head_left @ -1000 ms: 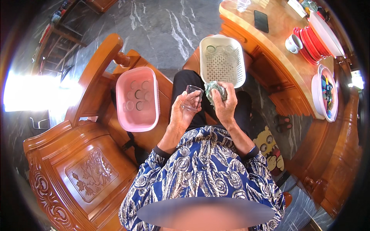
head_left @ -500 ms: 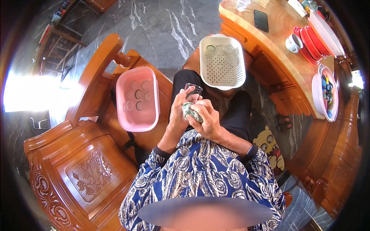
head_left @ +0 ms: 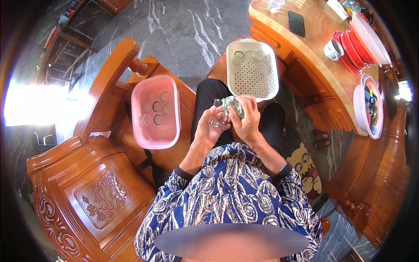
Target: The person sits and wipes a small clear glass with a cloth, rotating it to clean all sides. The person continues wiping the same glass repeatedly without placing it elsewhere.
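Observation:
Over my lap, my left hand (head_left: 207, 129) is closed round a clear drinking glass (head_left: 217, 118). My right hand (head_left: 247, 120) grips a crumpled green-and-white cloth (head_left: 233, 106) and presses it near the glass's upper end. Part of the cloth is hidden behind the right fingers. To the left, a pink plastic basin (head_left: 139, 124) holds several clear glasses (head_left: 156, 106) standing apart on its bottom. Ahead of my knees, a cream slotted basket (head_left: 253, 85) has several glasses (head_left: 249, 55) lined up at its far end.
A carved wooden chair (head_left: 104, 192) stands at left. On the right, a wooden counter (head_left: 314, 35) bears a black phone (head_left: 296, 23), a white mug (head_left: 333, 49), stacked red-rimmed plates (head_left: 351, 48) and a pale tub (head_left: 360, 105) of small coloured things. Slippers (head_left: 321, 139) lie on the floor.
My right hand and the cloth have moved right and a little farther away, up to the glass's upper end. The left hand has turned the glass, leaving more of it in view.

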Available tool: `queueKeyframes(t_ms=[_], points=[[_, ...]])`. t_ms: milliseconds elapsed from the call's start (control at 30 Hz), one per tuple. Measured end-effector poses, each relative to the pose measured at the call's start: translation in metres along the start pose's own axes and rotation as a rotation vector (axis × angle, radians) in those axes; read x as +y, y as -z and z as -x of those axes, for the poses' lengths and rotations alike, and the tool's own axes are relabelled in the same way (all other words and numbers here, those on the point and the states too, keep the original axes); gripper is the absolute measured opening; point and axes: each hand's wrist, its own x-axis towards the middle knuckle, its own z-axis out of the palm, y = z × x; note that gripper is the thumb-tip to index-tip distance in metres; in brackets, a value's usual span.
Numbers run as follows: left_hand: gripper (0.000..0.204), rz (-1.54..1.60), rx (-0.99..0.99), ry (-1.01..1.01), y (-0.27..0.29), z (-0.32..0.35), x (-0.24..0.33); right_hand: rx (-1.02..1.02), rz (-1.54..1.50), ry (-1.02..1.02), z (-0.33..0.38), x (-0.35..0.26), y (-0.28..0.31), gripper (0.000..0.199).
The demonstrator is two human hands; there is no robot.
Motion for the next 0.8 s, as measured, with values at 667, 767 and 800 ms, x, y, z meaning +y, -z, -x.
queueKeyframes(t_ms=[667, 767, 800], points=[[0.041, -0.014, 0.018, -0.077, -0.006, -0.001, 0.011, -0.165, -0.141, 0.118, 0.019, -0.039, -0.001, 0.036], [0.041, 0.045, -0.055, -0.051, -0.003, 0.0, 0.01, -0.149, -0.133, 0.114, 0.02, -0.038, -0.001, 0.036], [0.04, 0.058, -0.077, -0.049, -0.004, 0.001, 0.009, -0.143, -0.119, 0.108, 0.019, -0.037, -0.001, 0.036]])
